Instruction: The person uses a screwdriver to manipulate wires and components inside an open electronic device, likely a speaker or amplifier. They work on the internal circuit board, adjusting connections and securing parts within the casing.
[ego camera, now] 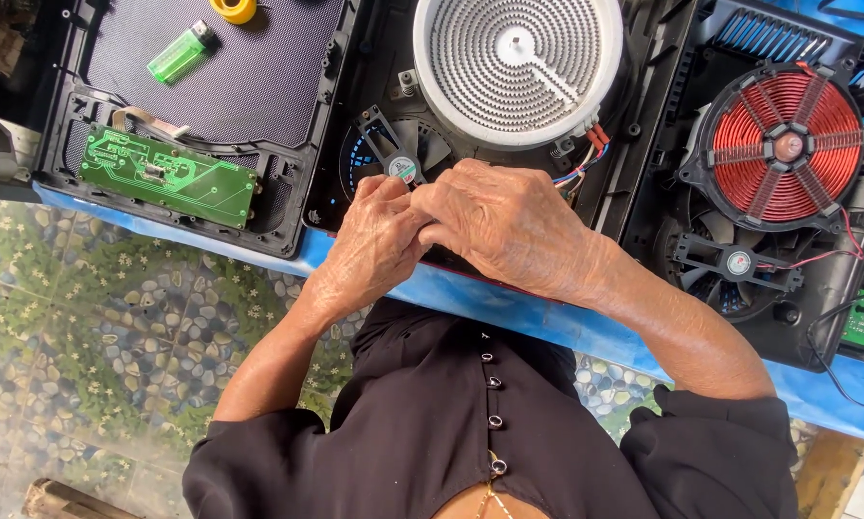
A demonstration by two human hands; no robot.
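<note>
Far to my left lies an upturned black cooker shell [211, 77] with a green lighter [180, 53] and a yellow tape roll [233, 9] on it, and a green circuit board [168, 176] along its near edge. My left hand [374, 240] is curled, its fingers pinched together against my right hand [504, 226], which is also bent closed; the two touch just in front of a small black fan [398, 154] in the middle cooker, and I cannot tell what, if anything, they grip between them. Behind the fan sits a round white heating coil [518, 62]. Farther right, another opened cooker shows a copper-red induction coil [786, 144] and its own fan [735, 264]. All rests on a blue table [509, 308].
</note>
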